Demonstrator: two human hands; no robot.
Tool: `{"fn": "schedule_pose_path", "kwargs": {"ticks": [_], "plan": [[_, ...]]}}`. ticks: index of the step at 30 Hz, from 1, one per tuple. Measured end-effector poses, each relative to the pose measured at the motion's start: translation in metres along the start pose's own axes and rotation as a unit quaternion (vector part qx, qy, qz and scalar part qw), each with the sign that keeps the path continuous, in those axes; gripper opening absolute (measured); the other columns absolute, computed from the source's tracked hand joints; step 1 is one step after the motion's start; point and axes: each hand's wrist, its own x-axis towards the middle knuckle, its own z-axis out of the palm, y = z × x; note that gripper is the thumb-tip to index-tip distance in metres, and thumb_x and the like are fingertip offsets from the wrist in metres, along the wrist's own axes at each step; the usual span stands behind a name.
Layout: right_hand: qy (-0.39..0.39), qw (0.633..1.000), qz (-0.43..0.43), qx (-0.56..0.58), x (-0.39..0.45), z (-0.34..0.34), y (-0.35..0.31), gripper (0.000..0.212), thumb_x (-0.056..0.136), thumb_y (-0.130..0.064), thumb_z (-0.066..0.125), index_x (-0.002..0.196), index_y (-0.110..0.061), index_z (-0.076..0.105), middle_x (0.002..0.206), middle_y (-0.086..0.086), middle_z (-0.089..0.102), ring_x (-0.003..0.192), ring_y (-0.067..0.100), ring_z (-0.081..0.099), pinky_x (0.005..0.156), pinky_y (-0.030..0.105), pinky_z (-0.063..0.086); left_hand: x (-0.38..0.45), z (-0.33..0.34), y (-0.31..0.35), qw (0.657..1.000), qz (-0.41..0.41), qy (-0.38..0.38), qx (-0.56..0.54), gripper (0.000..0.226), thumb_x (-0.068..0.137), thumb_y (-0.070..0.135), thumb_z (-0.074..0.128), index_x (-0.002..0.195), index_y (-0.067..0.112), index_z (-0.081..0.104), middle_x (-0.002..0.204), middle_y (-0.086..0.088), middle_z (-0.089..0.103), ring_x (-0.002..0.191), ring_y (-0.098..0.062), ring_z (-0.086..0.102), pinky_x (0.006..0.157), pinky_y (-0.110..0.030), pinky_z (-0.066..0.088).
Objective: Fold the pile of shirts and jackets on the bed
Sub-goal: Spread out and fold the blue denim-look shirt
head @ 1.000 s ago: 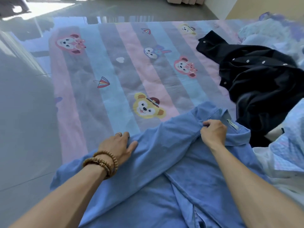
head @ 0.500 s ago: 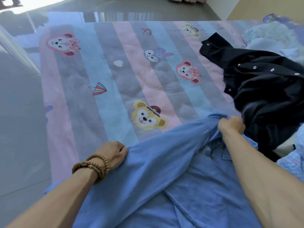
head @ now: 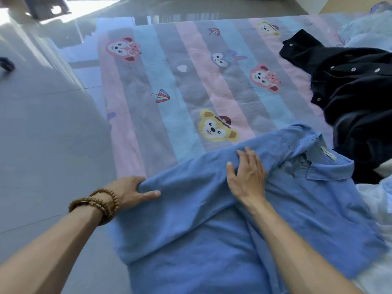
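Observation:
A blue collared shirt (head: 191, 225) lies spread on the bed in front of me, collar to the upper right, one sleeve folded across its body. My left hand (head: 129, 190), with bead bracelets at the wrist, grips the folded edge of the shirt at its left side, thumb on top. My right hand (head: 247, 174) lies flat with fingers apart on the folded sleeve, near the shoulder. A black button-up shirt (head: 356, 96) lies crumpled at the right of the bed.
The striped bedsheet (head: 191, 81) with cartoon bears stretches ahead of the shirt. Light blue and white garments (head: 377, 200) are heaped at the right edge. The grey tiled floor (head: 42, 145) lies to the left of the bed.
My right hand let go of the shirt near the collar, moved left and now lies flat on the sleeve. My left hand stays at the left edge, gripping the cloth.

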Motion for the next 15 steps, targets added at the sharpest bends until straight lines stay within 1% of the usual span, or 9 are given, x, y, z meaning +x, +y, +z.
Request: {"fn": "schedule_pose_path", "kwargs": {"ticks": [3,5,7,8,9,10,12,13,15], "plan": [[-0.012,0.999,0.023,0.019,-0.044,0.021,-0.023,0.057,0.096,-0.037,0.050,0.145,-0.010,0.041,0.159,0.012,0.026,0.148,0.028,0.019,0.118,0.048,0.012,-0.019,0.003,-0.030,0.999,-0.008,0.045,-0.030,0.033,0.084,0.053,0.065,0.079,0.020,0.062,0.078,0.003,0.065,0.079,-0.020,0.063,0.069,-0.031,0.048],[0.026,0.997,0.043,0.059,-0.074,0.029,-0.043,0.062,0.093,-0.032,0.059,0.146,-0.008,0.039,0.159,0.013,0.025,0.147,0.030,0.019,0.117,0.046,0.015,-0.030,0.004,-0.050,0.993,-0.030,0.070,-0.085,0.029,0.085,0.047,0.066,0.080,0.018,0.065,0.078,-0.001,0.067,0.080,-0.022,0.064,0.070,-0.031,0.048],[0.087,0.975,0.138,0.150,-0.097,0.035,-0.060,0.071,0.090,-0.028,0.066,0.147,-0.004,0.033,0.156,0.016,0.029,0.144,0.030,0.027,0.117,0.041,0.022,-0.038,0.003,-0.069,0.990,-0.046,0.053,-0.125,0.030,0.084,0.047,0.068,0.084,0.017,0.070,0.081,-0.003,0.071,0.081,-0.020,0.066,0.074,-0.033,0.051],[0.114,0.944,0.219,0.217,-0.102,0.037,-0.066,0.074,0.088,-0.027,0.069,0.147,-0.002,0.031,0.150,0.016,0.037,0.137,0.030,0.038,0.115,0.040,0.029,-0.041,0.003,-0.075,0.989,-0.051,0.043,-0.135,0.032,0.084,0.047,0.068,0.082,0.015,0.071,0.080,-0.003,0.072,0.078,-0.020,0.066,0.072,-0.031,0.051],[0.130,0.897,0.309,0.287,-0.107,0.038,-0.073,0.076,0.087,-0.027,0.071,0.146,-0.003,0.031,0.138,0.014,0.049,0.124,0.030,0.052,0.108,0.042,0.038,-0.045,0.002,-0.082,0.988,-0.053,0.038,-0.143,0.035,0.085,0.048,0.067,0.079,0.013,0.071,0.078,-0.004,0.072,0.075,-0.019,0.066,0.068,-0.029,0.049],[0.129,0.835,0.391,0.364,-0.109,0.038,-0.081,0.074,0.086,-0.026,0.072,0.145,-0.004,0.031,0.120,0.011,0.060,0.104,0.029,0.062,0.097,0.044,0.048,-0.046,0.001,-0.086,0.986,-0.051,0.041,-0.156,0.038,0.086,0.047,0.065,0.078,0.011,0.071,0.077,-0.005,0.071,0.072,-0.018,0.065,0.064,-0.027,0.047],[0.085,0.701,0.473,0.528,-0.119,0.042,-0.104,0.063,0.089,-0.017,0.070,0.139,-0.012,0.033,0.088,0.009,0.064,0.070,0.023,0.066,0.068,0.036,0.057,-0.050,-0.002,-0.094,0.976,-0.041,0.045,-0.209,0.034,0.090,0.044,0.062,0.077,0.013,0.071,0.075,-0.003,0.070,0.067,-0.013,0.062,0.059,-0.023,0.045],[0.056,0.666,0.476,0.572,-0.125,0.045,-0.115,0.056,0.090,-0.012,0.068,0.134,-0.016,0.034,0.081,0.010,0.063,0.062,0.021,0.065,0.058,0.030,0.055,-0.051,-0.005,-0.096,0.968,-0.037,0.043,-0.244,0.031,0.091,0.041,0.062,0.075,0.015,0.070,0.073,-0.001,0.068,0.065,-0.011,0.061,0.058,-0.022,0.044],[0.012,0.654,0.467,0.596,-0.141,0.056,-0.144,0.038,0.092,-0.004,0.063,0.121,-0.015,0.042,0.074,0.012,0.063,0.055,0.018,0.065,0.051,0.025,0.051,-0.053,-0.014,-0.105,0.949,-0.023,0.035,-0.314,0.027,0.092,0.033,0.063,0.074,0.014,0.069,0.070,-0.001,0.067,0.066,-0.014,0.061,0.058,-0.022,0.045]]}}
